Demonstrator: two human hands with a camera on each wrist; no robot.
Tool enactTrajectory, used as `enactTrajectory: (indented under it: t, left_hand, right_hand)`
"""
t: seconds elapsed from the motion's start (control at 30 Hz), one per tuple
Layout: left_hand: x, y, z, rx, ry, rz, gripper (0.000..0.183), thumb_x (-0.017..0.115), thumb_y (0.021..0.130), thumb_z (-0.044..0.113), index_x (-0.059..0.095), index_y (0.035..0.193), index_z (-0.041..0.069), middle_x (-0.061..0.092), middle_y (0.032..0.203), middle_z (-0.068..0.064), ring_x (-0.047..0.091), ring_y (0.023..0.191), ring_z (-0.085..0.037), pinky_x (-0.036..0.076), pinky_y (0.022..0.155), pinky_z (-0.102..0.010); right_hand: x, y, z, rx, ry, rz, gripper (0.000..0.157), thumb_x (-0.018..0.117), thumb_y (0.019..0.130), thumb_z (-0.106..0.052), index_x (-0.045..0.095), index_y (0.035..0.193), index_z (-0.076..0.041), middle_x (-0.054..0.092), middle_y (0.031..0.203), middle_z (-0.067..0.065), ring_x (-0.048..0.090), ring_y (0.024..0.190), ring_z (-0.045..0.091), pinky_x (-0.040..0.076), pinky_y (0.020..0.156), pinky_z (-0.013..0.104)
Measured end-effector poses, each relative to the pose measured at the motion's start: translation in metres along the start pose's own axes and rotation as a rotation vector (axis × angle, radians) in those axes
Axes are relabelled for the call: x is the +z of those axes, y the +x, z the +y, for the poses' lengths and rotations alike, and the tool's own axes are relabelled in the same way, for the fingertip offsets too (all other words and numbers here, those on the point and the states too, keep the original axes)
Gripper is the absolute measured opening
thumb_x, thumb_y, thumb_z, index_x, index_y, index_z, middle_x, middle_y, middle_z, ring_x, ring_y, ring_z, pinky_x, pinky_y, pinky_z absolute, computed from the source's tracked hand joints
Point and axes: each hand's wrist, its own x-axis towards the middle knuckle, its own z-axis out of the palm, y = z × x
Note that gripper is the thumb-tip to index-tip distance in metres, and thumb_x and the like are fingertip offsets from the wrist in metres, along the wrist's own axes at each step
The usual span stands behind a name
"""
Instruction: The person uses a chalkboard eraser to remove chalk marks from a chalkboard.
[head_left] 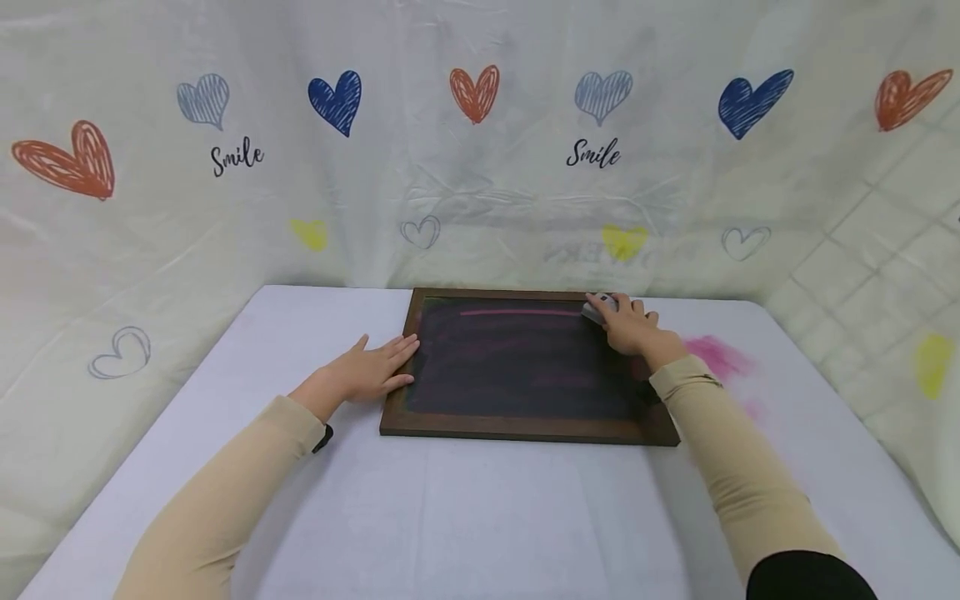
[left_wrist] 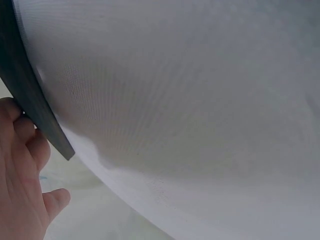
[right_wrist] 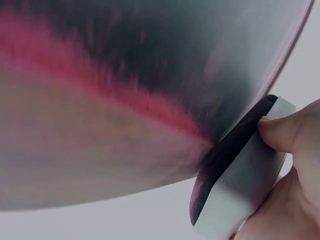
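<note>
A wood-framed chalkboard (head_left: 517, 367) lies on the white table in the head view. A pink chalk line (head_left: 517, 312) runs along its far side, and faint pink smears cover the dark surface. My left hand (head_left: 367, 369) rests with extended fingers on the frame's left edge; the left wrist view shows fingertips at the frame (left_wrist: 37, 100). At the far right corner, my right hand (head_left: 633, 327) grips a chalkboard eraser (right_wrist: 245, 180), grey-white with a dark felt side. In the right wrist view its felt meets the board beside a thick pink chalk band (right_wrist: 115, 95).
Pink chalk dust (head_left: 720, 357) stains the white tabletop (head_left: 510, 517) right of the board. Behind the table hangs a pale curtain (head_left: 510, 242) printed with hearts and the word Smile.
</note>
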Motion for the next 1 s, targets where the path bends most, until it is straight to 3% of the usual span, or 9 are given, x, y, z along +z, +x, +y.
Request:
enactTrajectory:
  t: [0.37,0.6,1.0]
  left_hand:
    - [0.000,0.002,0.000,-0.007,0.008,-0.004,0.072,0.036,0.111,0.048,0.012,0.166,0.008,0.010,0.171,-0.010,0.016,0.155,-0.027,0.007,0.118,-0.068]
    - [-0.001,0.001,0.000,-0.015,0.006,0.001,0.071,0.038,0.111,0.047,0.013,0.166,0.008,0.011,0.171,-0.010,0.016,0.156,-0.027,0.008,0.118,-0.069]
    - [0.002,0.003,-0.001,-0.004,0.018,-0.004,0.071,0.037,0.111,0.046,0.013,0.166,0.007,0.011,0.171,-0.010,0.018,0.155,-0.027,0.008,0.118,-0.069]
  right_hand:
    - [-0.006,0.006,0.006,-0.033,-0.043,-0.028,0.067,0.036,0.103,0.003,0.019,0.165,-0.017,0.012,0.160,0.033,0.019,0.138,0.058,0.023,0.104,0.073]
    - [-0.005,0.018,0.003,-0.079,-0.045,-0.034,0.067,0.037,0.104,0.001,0.019,0.165,-0.018,0.013,0.159,0.033,0.021,0.137,0.059,0.023,0.104,0.072]
    - [0.002,0.035,-0.029,-0.139,-0.044,-0.069,0.060,0.039,0.110,-0.007,0.020,0.165,-0.020,0.013,0.163,0.029,0.015,0.145,0.056,0.022,0.110,0.071]
